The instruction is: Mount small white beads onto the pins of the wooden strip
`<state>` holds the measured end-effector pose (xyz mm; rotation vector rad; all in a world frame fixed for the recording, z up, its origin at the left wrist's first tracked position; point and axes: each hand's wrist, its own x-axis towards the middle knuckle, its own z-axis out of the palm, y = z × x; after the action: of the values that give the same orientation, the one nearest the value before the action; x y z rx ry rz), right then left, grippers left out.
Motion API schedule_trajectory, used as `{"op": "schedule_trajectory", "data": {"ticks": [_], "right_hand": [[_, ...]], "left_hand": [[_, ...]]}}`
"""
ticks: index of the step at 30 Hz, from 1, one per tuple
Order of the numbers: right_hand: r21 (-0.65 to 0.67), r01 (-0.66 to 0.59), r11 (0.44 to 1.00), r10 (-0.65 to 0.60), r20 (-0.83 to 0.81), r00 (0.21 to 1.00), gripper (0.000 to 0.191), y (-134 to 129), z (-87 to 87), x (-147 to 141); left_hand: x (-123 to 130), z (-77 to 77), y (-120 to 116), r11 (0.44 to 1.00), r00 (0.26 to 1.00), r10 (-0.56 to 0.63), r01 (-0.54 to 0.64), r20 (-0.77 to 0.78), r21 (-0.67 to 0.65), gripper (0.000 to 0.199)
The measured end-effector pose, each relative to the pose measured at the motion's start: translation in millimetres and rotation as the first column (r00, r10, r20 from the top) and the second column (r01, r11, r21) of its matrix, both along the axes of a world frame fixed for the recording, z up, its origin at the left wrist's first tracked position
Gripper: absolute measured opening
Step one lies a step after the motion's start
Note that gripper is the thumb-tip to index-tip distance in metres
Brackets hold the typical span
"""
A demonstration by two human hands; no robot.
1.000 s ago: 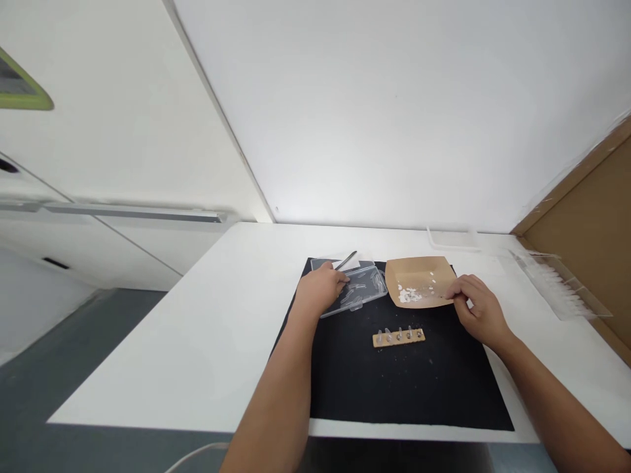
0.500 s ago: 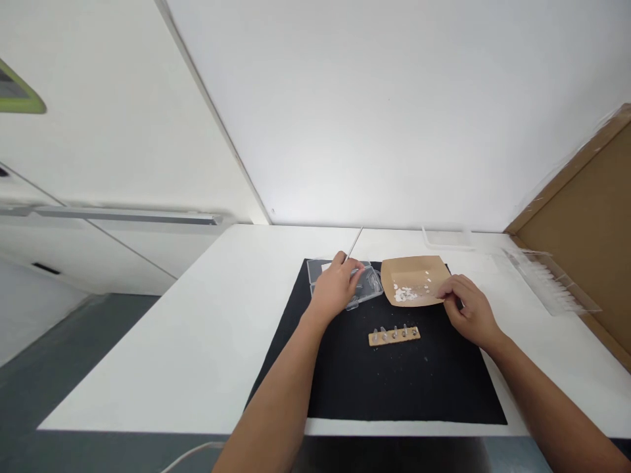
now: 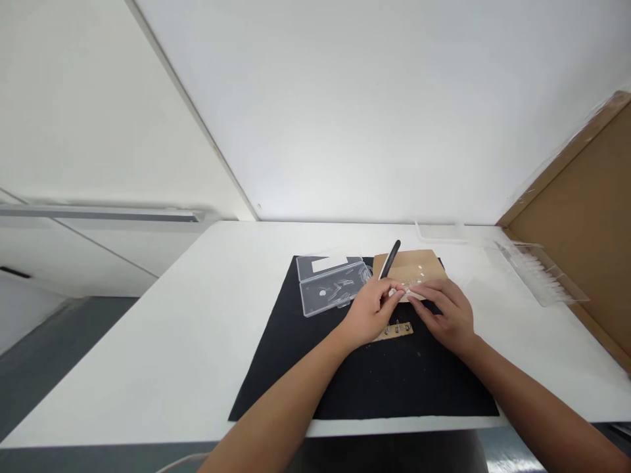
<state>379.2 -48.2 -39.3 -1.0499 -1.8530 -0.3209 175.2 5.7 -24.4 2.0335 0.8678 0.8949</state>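
My left hand [image 3: 371, 309] is closed, with a slim black-and-white tool [image 3: 390, 258] rising from between thumb and palm. Its thumb and forefinger pinch together close to the right fingertips, over the near edge of the brown paper tray [image 3: 426, 257]. My right hand [image 3: 446, 314] is also closed, thumb against fingers; what it pinches is too small to make out. Small white pieces [image 3: 420, 268] lie in the tray, partly covered by my hands. Below them is a cork-coloured strip [image 3: 401, 330] with short upright pegs; its left part is hidden behind my left hand.
An open clear plastic case [image 3: 310, 302] with transparent nail-tip-like slivers lies left of the tray. Both rest on a black mat [image 3: 394, 387] over the white table [image 3: 172, 341]. At right are a clear sheet with rows of pieces [image 3: 539, 276] and a cardboard panel [image 3: 582, 177].
My left hand has moved right from above the plastic case to the tray, and the tool in it has turned. My right hand has shifted left; the fingertips of both now meet. The view has shifted slightly.
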Motion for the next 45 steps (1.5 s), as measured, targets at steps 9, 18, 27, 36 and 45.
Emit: {"op": "schedule_trajectory", "data": {"ticks": [9, 18, 27, 36, 45], "right_hand": [[0.121, 0.001, 0.993, -0.024, 0.190, 0.982, 0.038, -0.3, 9.9, 6.0], [0.043, 0.018, 0.999, -0.026, 0.174, 0.984, 0.038, -0.5, 1.4, 2.1], [-0.066, 0.091, 0.994, -0.100, -0.152, 0.983, 0.012, 8.1, -1.8, 0.1], [-0.102, 0.085, 0.991, -0.112, -0.291, 0.950, 0.007, 9.2, -7.0, -1.3], [-0.018, 0.137, 0.990, -0.138, -0.151, 0.979, 0.007, 15.2, -2.3, -2.5]], "left_hand": [[-2.0, 0.9, 0.2, 0.996, 0.999, -0.044, 0.045, 0.021, -0.073, 0.026], [-0.8, 4.3, 0.2, 0.995, 0.996, -0.073, 0.077, 0.059, -0.069, 0.032], [0.7, 4.1, -0.4, 0.993, 0.991, -0.109, 0.113, 0.076, -0.043, 0.036], [2.4, 2.9, -8.7, 0.966, 0.989, -0.095, 0.119, 0.114, -0.230, 0.057], [6.7, 4.7, -10.7, 0.954, 0.984, -0.157, 0.172, 0.079, -0.246, 0.040]]}}
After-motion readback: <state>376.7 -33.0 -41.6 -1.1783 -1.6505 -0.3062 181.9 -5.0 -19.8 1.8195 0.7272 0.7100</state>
